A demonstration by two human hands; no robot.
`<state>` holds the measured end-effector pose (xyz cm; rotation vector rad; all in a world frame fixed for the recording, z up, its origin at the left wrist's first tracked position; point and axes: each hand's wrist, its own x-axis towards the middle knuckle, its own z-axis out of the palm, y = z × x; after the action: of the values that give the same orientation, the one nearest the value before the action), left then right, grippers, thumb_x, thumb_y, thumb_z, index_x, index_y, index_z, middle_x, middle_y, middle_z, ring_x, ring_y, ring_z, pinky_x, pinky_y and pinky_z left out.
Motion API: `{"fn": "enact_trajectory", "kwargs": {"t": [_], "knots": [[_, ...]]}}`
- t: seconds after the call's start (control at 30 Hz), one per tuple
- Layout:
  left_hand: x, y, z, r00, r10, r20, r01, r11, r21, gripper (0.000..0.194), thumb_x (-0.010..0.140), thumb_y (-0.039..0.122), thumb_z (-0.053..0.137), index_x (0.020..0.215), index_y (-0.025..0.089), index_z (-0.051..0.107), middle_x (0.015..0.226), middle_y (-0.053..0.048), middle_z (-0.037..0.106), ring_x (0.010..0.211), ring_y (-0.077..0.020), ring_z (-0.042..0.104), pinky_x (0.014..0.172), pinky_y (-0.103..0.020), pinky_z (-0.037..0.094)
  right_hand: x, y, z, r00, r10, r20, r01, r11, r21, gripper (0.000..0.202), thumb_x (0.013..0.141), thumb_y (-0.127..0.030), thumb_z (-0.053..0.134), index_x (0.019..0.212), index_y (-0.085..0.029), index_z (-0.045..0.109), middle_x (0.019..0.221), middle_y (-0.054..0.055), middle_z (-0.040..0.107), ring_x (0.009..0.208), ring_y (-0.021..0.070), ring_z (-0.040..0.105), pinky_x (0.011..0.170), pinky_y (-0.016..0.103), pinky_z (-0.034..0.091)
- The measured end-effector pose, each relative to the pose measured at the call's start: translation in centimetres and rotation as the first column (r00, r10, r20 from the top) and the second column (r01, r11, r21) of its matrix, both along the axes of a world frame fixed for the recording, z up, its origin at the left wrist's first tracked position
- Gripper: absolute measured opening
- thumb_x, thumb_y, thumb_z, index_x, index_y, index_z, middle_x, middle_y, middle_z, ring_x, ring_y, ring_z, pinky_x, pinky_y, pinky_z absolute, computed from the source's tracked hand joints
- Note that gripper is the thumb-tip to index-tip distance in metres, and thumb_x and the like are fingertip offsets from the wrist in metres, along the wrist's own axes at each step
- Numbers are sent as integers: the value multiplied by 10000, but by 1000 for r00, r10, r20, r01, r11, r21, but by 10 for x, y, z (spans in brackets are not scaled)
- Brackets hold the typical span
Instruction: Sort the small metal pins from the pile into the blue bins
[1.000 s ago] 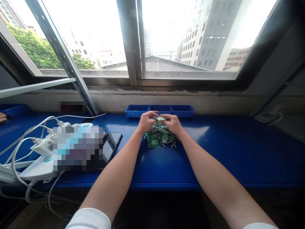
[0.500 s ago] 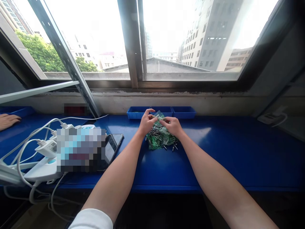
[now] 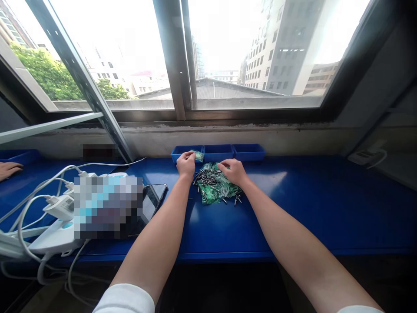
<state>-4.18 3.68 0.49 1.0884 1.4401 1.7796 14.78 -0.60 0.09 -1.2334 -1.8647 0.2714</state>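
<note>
My left hand [image 3: 186,166] pinches a small clear-and-green plastic bag [image 3: 198,155] at the front of the left blue bin [image 3: 177,152]. On the table lies a loose pile of green plastic bags [image 3: 211,194] mixed with thin dark metal pins [image 3: 206,174]. My right hand [image 3: 233,171] rests over the pile's back right side, its fingers curled together at the bags. Whatever those fingertips hold, if anything, is hidden.
Two more blue bins [image 3: 249,152] continue the row by the window wall. To the left are a phone [image 3: 154,198], a white power strip [image 3: 48,239] with plugs and cables, and a metal shelf post [image 3: 112,126]. Another person's hand [image 3: 9,171] shows at the far left.
My hands, together above the pile before, have moved apart. My left hand has carried the small bag left to the bin, while my right hand has moved slightly down onto the pile.
</note>
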Motion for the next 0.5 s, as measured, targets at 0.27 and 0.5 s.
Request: {"fn": "enact_trajectory", "kwargs": {"t": [0.27,0.5], "knots": [[-15,-2,12,950,-15,313,27,999,-33,399,769,441,457,923,139,667,887,-74,631,622,-136,563,454,-217,363,1,2,-2,998,-24,61,23,1000,7,292,828,-426,511,778,-210,700,815,49,697,812,196,588,721,299,431],[-14,4,11,865,-369,339,378,925,41,547,834,413,466,1356,277,379,1407,-75,392,940,-192,605,612,-262,492,2,1,-2,998,-26,66,26,1000,-2,290,827,-426,511,794,-208,700,821,46,697,816,193,584,725,298,435]]}}
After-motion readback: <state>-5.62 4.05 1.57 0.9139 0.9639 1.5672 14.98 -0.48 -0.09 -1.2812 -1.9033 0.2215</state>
